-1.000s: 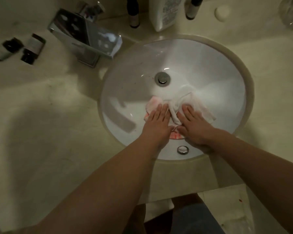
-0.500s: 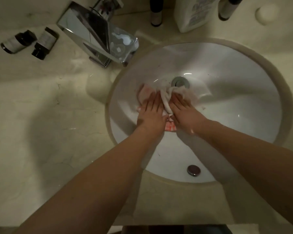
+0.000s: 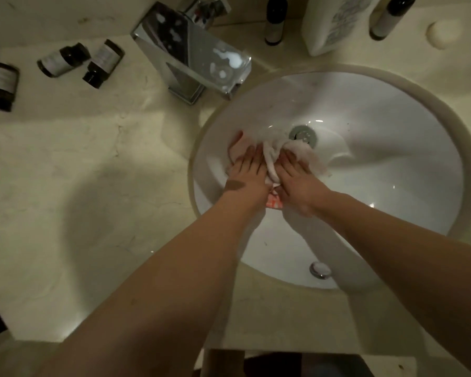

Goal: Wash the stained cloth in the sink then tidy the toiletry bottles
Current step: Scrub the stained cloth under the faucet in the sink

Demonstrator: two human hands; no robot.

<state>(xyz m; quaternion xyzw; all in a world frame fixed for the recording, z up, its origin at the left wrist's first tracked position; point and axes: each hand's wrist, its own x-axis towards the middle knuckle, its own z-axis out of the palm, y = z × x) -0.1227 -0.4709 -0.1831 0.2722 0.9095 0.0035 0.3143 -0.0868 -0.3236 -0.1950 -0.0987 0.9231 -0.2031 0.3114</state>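
Note:
A white cloth with pink-red stains [image 3: 272, 156] lies bunched in the white round sink [image 3: 392, 164], just left of the drain [image 3: 303, 134]. My left hand [image 3: 249, 171] and my right hand [image 3: 297, 175] press flat on the cloth, side by side, fingers extended toward the faucet. A fold of cloth stands up between them. Three small dark toiletry bottles lie tipped on the counter at the far left [image 3: 2, 85], [image 3: 63, 59], [image 3: 104, 63]. More bottles stand at the back: a slim dark one [image 3: 274, 20], a large white one [image 3: 335, 23], another dark one [image 3: 389, 19].
A chrome square faucet [image 3: 193, 53] with soap foam on top overhangs the sink's upper left rim. The beige stone counter [image 3: 79, 186] spreads to the left. An overflow fitting [image 3: 320, 270] sits on the sink's near wall. A round beige knob [image 3: 443, 34] is at the back right.
Both hands slid the cloth up the basin toward the drain and the faucet. The view shifted so the sink sits further right and a third fallen bottle shows.

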